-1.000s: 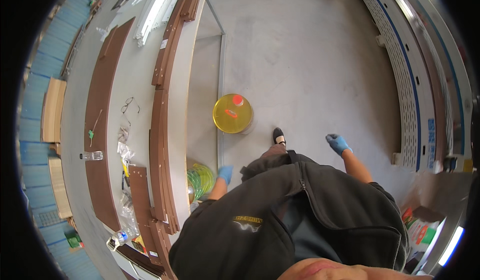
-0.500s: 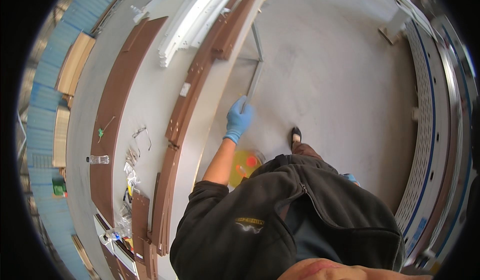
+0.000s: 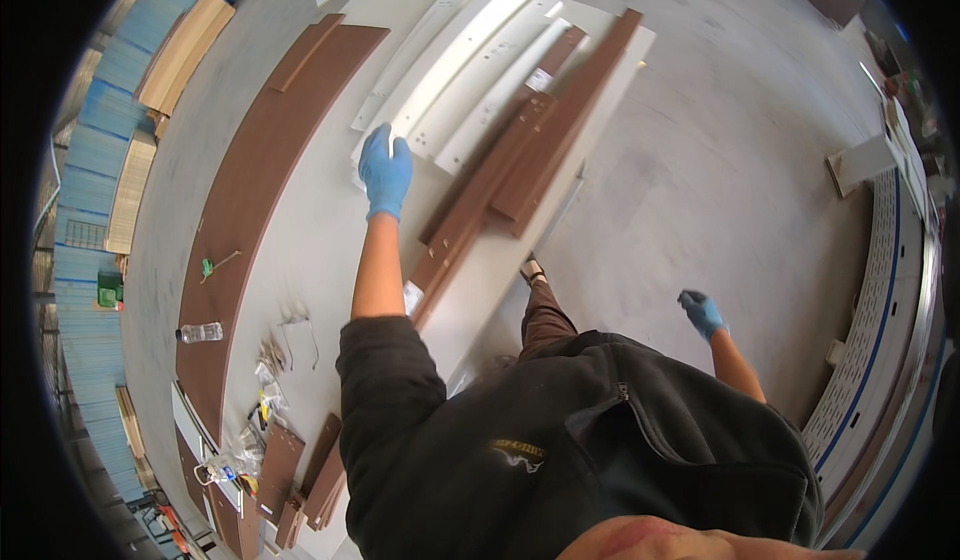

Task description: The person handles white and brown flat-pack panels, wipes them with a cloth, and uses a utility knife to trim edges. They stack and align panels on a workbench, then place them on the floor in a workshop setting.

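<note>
White strips [image 3: 465,50]: long, smooth, hole-dotted. Left hand [image 3: 386,174] at near ends; I can't tell if gripping. Right hand [image 3: 703,313] free, half-curled.

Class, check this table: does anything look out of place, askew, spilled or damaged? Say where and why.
A clear plastic bottle lies on its side on the long brown board, odd among boards and strips. By the left hand, the white strips sit with uneven rather than flush ends. No spill is visible.
</note>
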### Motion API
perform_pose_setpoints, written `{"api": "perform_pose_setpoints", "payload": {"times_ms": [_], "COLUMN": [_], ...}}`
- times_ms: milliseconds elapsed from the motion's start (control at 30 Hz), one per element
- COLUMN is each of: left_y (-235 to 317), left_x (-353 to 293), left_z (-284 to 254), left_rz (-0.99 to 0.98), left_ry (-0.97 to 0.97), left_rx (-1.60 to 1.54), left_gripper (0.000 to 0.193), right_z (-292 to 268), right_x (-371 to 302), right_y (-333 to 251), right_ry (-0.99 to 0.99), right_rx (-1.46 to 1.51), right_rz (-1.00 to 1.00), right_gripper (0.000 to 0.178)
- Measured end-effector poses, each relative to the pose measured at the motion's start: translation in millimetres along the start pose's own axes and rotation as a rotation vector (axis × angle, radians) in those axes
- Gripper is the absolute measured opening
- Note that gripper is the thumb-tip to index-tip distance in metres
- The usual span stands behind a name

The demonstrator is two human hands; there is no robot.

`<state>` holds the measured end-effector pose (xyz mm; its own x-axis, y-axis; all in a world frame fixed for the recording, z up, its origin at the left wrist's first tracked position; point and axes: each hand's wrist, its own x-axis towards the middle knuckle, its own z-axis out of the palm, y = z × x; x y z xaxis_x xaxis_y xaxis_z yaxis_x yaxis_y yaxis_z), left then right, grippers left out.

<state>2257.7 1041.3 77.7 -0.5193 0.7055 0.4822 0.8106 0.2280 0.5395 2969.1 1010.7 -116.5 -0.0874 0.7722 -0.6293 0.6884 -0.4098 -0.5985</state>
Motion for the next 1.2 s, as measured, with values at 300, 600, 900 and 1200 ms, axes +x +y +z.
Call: {"api": "perform_pose_setpoints", "payload": {"times_ms": [300, 600, 900, 1200], "left_y": [-139.8, -174.6, -72.5, 175.5], "left_x": [244.2, 270.5, 271.4, 58.3], "left_z": [125.8, 204.8, 111.5, -48.7], "left_rz": [-0.186, -0.193, -0.145, 0.099], "left_ry": [-0.295, -0.494, -0.275, 0.17], "left_rx": [0.348, 0.646, 0.602, 0.473], "left_gripper": [0.052, 0.075, 0.099, 0.117], "right_z": [43.8, 56.8, 18.1, -13.2], "right_x": [19.0, 63.7, 126.6, 47.9], "right_y": [-64.6, -124.6, -171.6, -524.9], "right_ry": [-0.296, -0.184, -0.239, 0.081], "right_rx": [-0.258, 0.051, -0.105, -0.356], "right_rz": [0.378, 0.387, 0.12, -1.77], "right_gripper": [0.046, 0.048, 0.047, 0.065]}}
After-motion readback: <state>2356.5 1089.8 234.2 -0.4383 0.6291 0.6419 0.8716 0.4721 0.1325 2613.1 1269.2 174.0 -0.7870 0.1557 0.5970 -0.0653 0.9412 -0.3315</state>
